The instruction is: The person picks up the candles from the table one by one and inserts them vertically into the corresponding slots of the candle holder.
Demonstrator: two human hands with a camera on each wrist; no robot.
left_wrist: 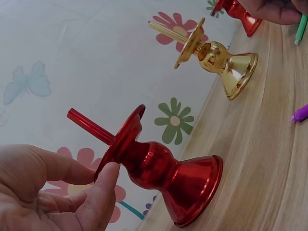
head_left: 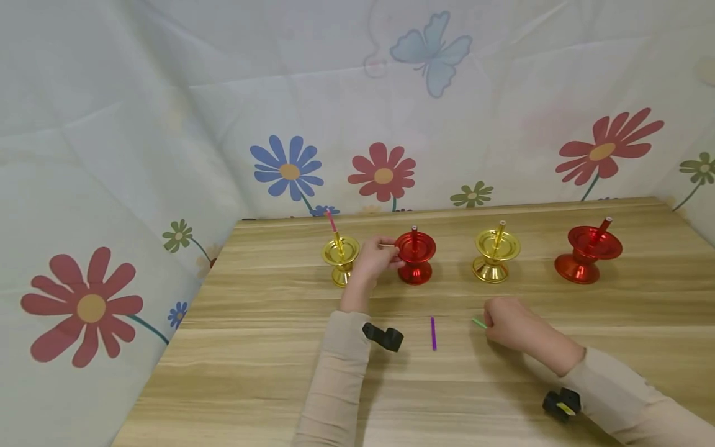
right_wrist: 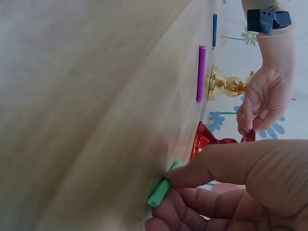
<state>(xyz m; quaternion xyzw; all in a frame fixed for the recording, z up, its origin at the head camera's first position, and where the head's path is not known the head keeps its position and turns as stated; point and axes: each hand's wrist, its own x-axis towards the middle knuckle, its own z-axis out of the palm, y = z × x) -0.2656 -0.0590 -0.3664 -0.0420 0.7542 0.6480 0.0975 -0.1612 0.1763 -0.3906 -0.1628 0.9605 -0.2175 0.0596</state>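
While in hands (head_left: 375,259) (head_left: 511,324), one green stick (right_wrist: 160,192), one of four holders (left_wrist: 150,166).

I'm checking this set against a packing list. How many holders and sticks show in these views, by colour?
Gold holders: 2
Red holders: 2
Pink stick: 1
Purple stick: 1
Green stick: 1
Blue stick, only in the right wrist view: 1
Total: 8

purple stick (left_wrist: 299,114) cut off at left wrist view's edge, green stick (head_left: 478,323) partly behind right fingers (head_left: 491,315) in head view
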